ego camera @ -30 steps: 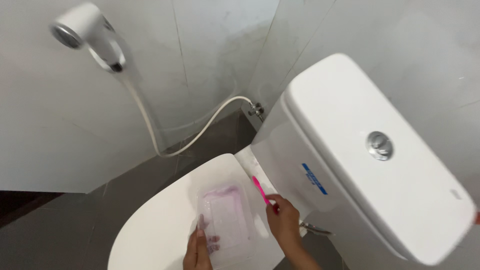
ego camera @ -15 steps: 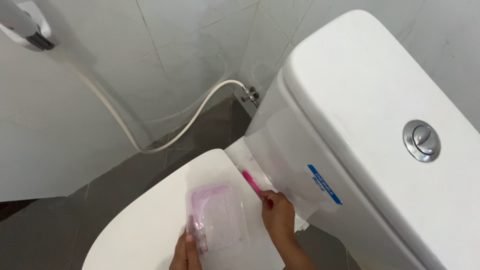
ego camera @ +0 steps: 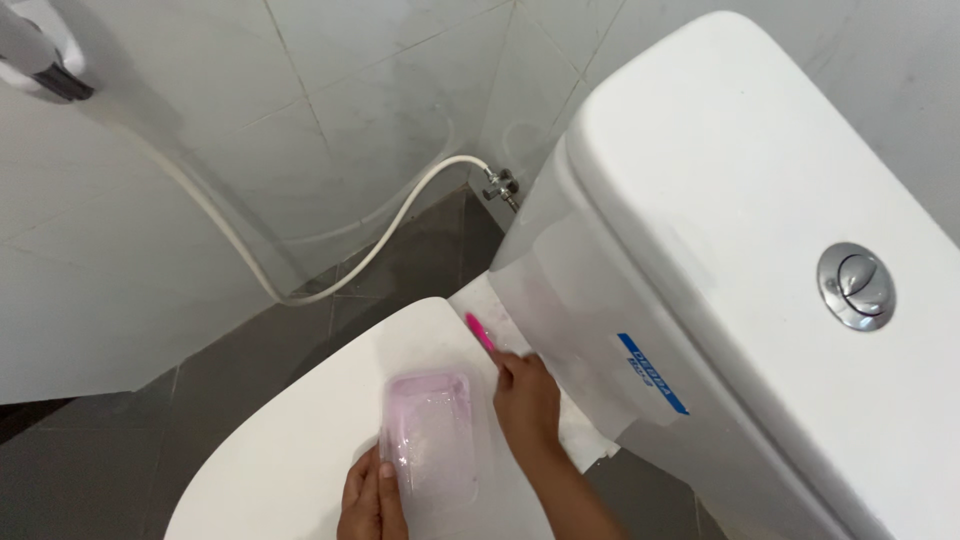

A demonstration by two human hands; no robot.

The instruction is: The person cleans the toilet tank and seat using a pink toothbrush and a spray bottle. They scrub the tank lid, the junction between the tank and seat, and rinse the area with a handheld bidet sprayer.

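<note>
My right hand (ego camera: 526, 403) grips a pink brush (ego camera: 481, 332), a slim stick whose tip points up-left at the seam between the toilet lid (ego camera: 300, 440) and the cistern base. My left hand (ego camera: 372, 500) holds the near end of a clear plastic tub (ego camera: 430, 432) that rests on the closed white lid and holds pinkish liquid. The white cistern (ego camera: 700, 200) with a chrome flush button (ego camera: 856, 284) rises to the right of both hands.
A white hose (ego camera: 330, 285) runs from a wall valve (ego camera: 500, 187) behind the cistern up to a bidet sprayer (ego camera: 40, 60) hung at the top left. White wall tiles stand behind. Dark grey floor tiles (ego camera: 230, 350) lie left of the toilet.
My right hand has slid the pink brush up and left along the hinge seam. The tub has shifted slightly on the lid. The view has tilted down and closer to the cistern.
</note>
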